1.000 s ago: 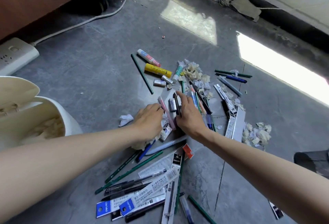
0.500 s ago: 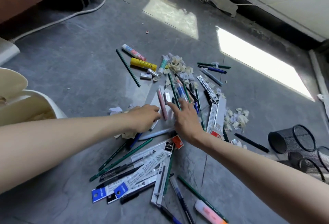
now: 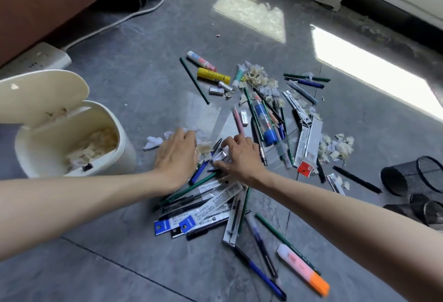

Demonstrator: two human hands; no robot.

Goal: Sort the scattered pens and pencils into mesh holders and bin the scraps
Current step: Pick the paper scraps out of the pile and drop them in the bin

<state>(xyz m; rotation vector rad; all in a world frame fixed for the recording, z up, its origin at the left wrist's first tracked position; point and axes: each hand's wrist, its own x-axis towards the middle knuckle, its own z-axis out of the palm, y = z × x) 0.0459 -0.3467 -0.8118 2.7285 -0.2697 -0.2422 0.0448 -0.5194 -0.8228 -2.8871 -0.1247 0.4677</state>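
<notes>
Where the view starts at far left, bin (image 3: 122, 158): cream, lid tipped up, torn paper (image 3: 96, 143) inside, standing on the grey floor (image 3: 143, 265).
Left hand (image 3: 176, 155): palm down just right of the bin, fingers bent onto white paper scraps (image 3: 153, 142); whether they grip any I cannot tell.
Right hand (image 3: 242, 155): beside the left one, thumb and fingertips pinching a small silvery piece (image 3: 219, 156), perhaps a wrapper.
Pens and pencils (image 3: 194, 81): scattered on the floor under and beyond both hands, mixed with packaged refills (image 3: 215, 203) and a yellow glue stick (image 3: 213, 76).
Highlighter (image 3: 302, 268): pink and orange, lying near the right forearm.
Loose scraps (image 3: 335, 148): a small heap right of the pens, more among the far pencils.
Mesh holders (image 3: 412, 174): black, lying on their sides at far right, well apart from the bin.
</notes>
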